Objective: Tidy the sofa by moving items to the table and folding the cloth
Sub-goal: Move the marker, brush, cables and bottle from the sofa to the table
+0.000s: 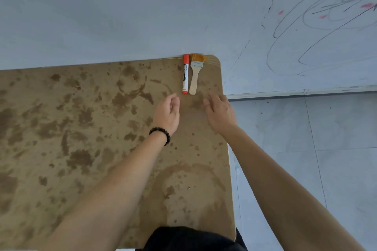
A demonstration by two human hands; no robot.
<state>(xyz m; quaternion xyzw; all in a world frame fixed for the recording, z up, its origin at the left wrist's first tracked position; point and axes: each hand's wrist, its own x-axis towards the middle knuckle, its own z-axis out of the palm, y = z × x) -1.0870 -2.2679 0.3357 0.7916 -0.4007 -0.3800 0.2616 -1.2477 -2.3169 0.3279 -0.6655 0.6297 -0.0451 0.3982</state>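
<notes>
One marker (185,73), one brush (195,74), just beyond fingers (213,99)

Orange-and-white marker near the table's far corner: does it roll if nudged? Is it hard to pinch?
Orange-and-white cylindrical marker looks round-barrelled, so a sideways nudge probably rolls it; the flat wooden-handled paintbrush close on its right may block that direction. Its plastic looks smooth, maybe slippery in a pinch. Slim straight body: likely rigid and light.

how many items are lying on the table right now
2. The orange marker lies near the far right corner of the table; the paintbrush lies right of it, bristles toward the wall. The left hand and right hand hold nothing; the arms may hide more.
</notes>
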